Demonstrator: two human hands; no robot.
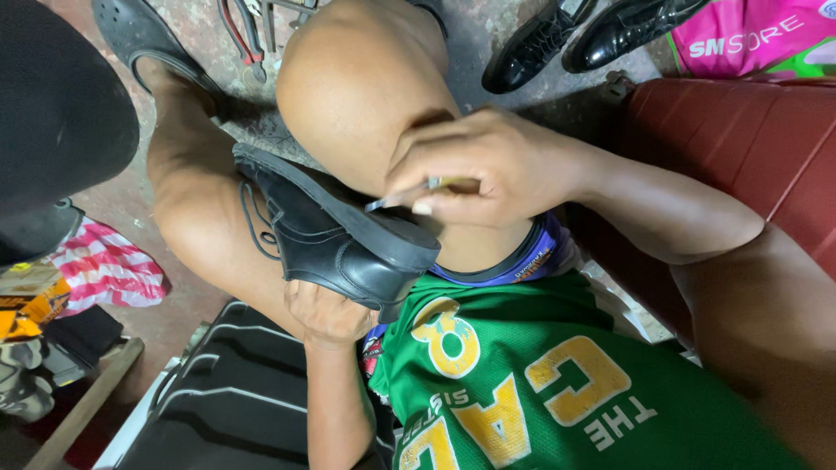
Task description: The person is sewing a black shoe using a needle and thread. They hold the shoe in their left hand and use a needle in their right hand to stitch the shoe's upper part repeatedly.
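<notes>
Shoe: black lace-up shoe (335, 231), centre frame, propped against a knee.
Left hand (326, 313): cupped beneath the heel, fingers closed on it.
Right hand (488, 165): fingers pinched on a thin metal tool (405, 196), tip laid at the sole edge.

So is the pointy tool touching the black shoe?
Touching. The head view shows the thin metal tool, pinched in the right hand, with its tip on the sole edge of the black shoe.

Three black shoes (335, 235), one pliers (246, 33)
</notes>
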